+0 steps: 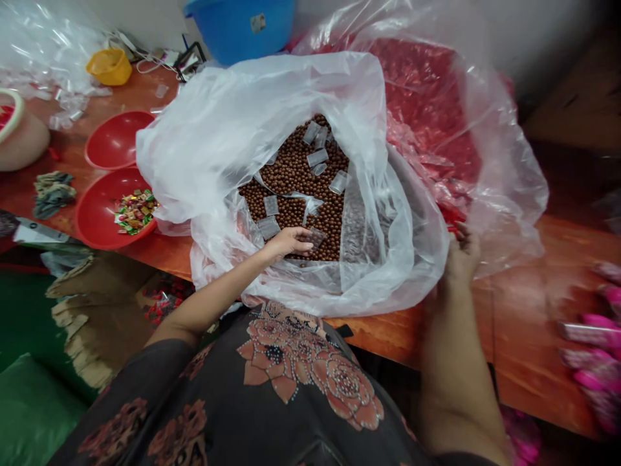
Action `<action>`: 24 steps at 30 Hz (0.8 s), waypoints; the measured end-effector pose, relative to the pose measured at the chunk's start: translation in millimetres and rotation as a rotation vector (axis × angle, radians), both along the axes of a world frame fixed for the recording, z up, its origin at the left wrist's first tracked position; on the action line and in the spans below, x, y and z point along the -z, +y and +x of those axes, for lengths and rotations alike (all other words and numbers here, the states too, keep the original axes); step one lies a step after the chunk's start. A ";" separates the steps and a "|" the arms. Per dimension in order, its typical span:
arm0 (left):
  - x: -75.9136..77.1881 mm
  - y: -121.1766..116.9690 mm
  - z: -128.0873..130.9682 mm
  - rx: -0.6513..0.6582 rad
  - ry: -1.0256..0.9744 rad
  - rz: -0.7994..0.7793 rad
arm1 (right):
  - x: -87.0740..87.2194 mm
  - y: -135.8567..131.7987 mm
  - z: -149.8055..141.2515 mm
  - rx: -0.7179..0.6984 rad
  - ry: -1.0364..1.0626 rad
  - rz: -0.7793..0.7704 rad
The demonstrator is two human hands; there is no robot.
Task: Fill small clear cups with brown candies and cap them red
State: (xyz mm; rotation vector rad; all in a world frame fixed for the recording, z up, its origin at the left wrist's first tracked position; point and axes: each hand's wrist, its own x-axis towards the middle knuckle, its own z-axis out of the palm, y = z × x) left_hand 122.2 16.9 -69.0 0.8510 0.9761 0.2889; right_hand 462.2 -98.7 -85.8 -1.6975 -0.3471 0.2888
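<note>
A large clear plastic bag (291,129) lies open on the table, holding a mass of small brown balls (295,175), possibly chocolate. Several small clear packets (269,226) lie scattered on the balls. My left hand (288,243) reaches into the bag, palm down and fingers extended, just over the balls. One clear packet (316,237) sits right by its fingertips. My right hand (460,259) is curled around the bag's edge at the right, gripping the plastic.
Red bowls (115,139) stand to the left, one with colourful wrapped sweets (136,212). A plastic bag of red wrapped items (422,110) lies behind, near a blue tub (240,26) and a yellow cup (109,66). A co-worker's pink-gloved hand (592,343) is at the right.
</note>
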 end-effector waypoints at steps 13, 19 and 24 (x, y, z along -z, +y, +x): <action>-29.8 -21.4 -28.0 -0.026 -0.190 0.191 | -88.7 -33.6 -83.0 -0.440 0.112 0.445; -38.1 -34.5 -33.4 -0.002 -0.209 0.274 | -77.5 -12.9 -164.5 -0.829 0.206 0.239; -41.8 -41.5 -39.7 -0.016 -0.222 0.304 | -66.3 -0.3 -188.3 -0.850 0.254 0.244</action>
